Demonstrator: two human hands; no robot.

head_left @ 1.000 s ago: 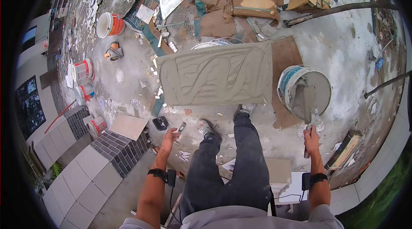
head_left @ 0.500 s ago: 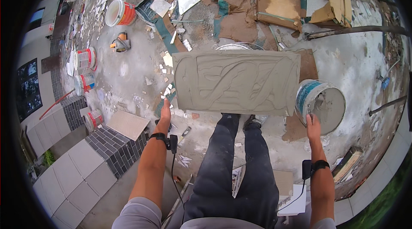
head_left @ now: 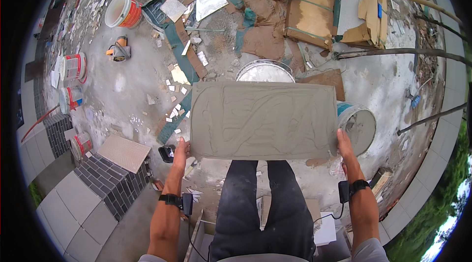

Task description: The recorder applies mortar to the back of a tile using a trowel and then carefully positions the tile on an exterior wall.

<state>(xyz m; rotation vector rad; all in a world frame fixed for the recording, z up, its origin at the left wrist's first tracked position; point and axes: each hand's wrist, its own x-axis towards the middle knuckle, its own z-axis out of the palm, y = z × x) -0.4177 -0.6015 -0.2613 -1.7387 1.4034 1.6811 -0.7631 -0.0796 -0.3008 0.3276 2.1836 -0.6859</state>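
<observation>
though spread, mortar (head_left: pixel 263 120) ripples; hands (head_left: pixel 181 154) (head_left: pixel 343 143) hold the slab (head_left: pixel 263 156).

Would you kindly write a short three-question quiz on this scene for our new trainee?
1. Choose one: beside which end of the grey-coated panel does the blue-banded bucket stand?
a) left
b) right
c) neither

2. True or false: the left hand and the right hand are both at the same end of the panel.

3. Which is nearer the left hand: the black container or the orange power tool?

Key:
1. b
2. False; they are at opposite ends.
3. The black container.
</observation>
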